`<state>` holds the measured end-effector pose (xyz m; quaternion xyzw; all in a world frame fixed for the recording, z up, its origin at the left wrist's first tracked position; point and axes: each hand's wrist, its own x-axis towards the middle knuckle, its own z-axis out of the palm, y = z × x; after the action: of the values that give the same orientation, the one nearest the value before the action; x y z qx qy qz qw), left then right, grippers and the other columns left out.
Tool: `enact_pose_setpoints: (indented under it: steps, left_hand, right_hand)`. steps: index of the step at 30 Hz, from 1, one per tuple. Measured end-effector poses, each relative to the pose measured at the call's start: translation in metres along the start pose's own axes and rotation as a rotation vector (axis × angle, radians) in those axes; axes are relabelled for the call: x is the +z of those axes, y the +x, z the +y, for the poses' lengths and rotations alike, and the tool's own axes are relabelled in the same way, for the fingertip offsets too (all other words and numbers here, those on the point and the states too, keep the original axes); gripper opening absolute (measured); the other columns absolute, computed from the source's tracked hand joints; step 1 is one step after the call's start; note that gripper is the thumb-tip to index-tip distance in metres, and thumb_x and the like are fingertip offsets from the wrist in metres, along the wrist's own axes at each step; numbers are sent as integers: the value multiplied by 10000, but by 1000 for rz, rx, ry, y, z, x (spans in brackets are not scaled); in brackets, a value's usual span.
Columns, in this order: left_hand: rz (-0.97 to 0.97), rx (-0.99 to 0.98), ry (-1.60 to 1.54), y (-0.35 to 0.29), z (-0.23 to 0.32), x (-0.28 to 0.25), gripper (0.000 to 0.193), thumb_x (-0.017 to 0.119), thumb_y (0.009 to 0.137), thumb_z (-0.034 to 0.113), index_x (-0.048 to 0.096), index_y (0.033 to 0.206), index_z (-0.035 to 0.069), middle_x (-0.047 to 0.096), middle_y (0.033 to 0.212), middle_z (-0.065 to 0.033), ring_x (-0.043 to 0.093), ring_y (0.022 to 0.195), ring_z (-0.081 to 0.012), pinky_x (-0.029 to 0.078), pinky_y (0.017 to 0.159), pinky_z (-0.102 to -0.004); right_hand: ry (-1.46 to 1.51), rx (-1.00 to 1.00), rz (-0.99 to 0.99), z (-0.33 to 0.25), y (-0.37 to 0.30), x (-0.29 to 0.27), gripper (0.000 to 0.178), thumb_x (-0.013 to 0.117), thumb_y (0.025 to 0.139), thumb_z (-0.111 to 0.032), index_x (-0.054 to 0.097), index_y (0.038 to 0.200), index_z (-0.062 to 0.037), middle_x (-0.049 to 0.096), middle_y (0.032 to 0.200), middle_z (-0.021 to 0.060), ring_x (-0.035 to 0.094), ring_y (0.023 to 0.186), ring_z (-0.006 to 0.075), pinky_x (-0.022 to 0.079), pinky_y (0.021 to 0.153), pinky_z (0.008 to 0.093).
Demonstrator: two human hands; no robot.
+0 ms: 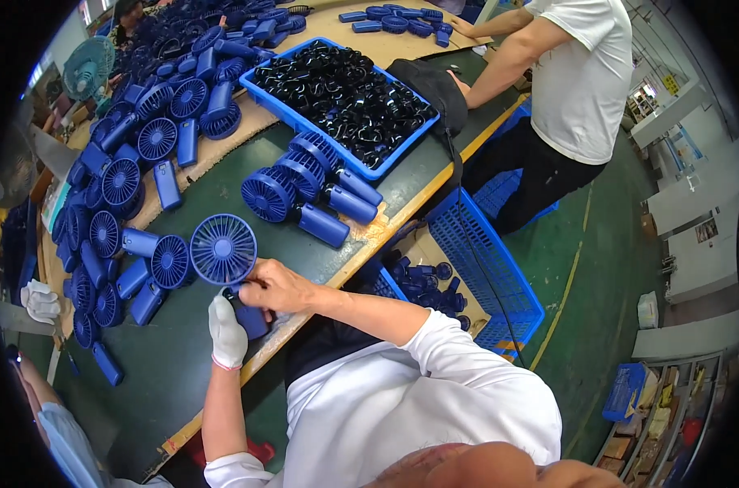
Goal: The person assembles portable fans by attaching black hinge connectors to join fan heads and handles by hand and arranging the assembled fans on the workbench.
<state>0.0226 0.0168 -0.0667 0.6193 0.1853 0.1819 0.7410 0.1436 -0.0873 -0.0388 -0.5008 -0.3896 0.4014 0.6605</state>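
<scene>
A blue handheld fan (251, 320) is between my hands, just above the near edge of the table. My left hand (226, 332), in a white glove, is closed around its handle from the left. My bare right hand (282, 288) has its fingers bent and pressed at the fan's neck, below the round grille. Whether those fingers also hold a small part is hidden. Ahead and to the right, several blue fans (298, 180) lie side by side, handles toward the table edge. A large heap of blue fans (157, 139) spreads to my left.
A blue tray (373, 173) full of glossy black parts stands on the green table (170, 358). Right of the table edge is a blue crate (499, 272) with fans inside. A co-worker in a white shirt (585, 73) stands beyond it. A black cable (465, 236) hangs over the crate.
</scene>
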Motion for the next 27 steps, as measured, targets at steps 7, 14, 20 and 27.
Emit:
enact_pose_setpoints:
  steps: [7,14,20,27]
  left_hand:
    - [-152,-116,-104,5,5,4,751,137,1005,568,607,853,3,605,654,-89,599,588,-190,483,593,-288]
    - [-75,-196,-163,9,-33,-25,627,183,1034,509,578,1028,21,635,875,-65,595,749,-136,492,684,-279]
    - [43,-164,-238,9,-10,-6,648,215,1029,522,564,1172,-5,626,1039,-70,597,927,-156,482,844,-314]
    - [-126,-159,-156,8,12,12,665,170,1000,589,472,1185,26,618,735,-87,581,543,-157,479,525,-265]
  right_hand:
    - [108,-13,150,11,-1,6,513,548,944,-442,584,860,63,556,583,62,533,374,124,417,308,236]
    - [340,134,185,7,-1,16,437,638,854,-376,620,957,48,598,688,60,540,450,95,412,338,231]
    - [93,-71,281,19,-3,26,447,767,751,-204,597,1095,25,622,928,45,568,836,82,496,765,267]
    - [394,78,221,19,-8,14,512,511,948,-489,603,1021,10,591,648,40,477,339,80,341,275,194]
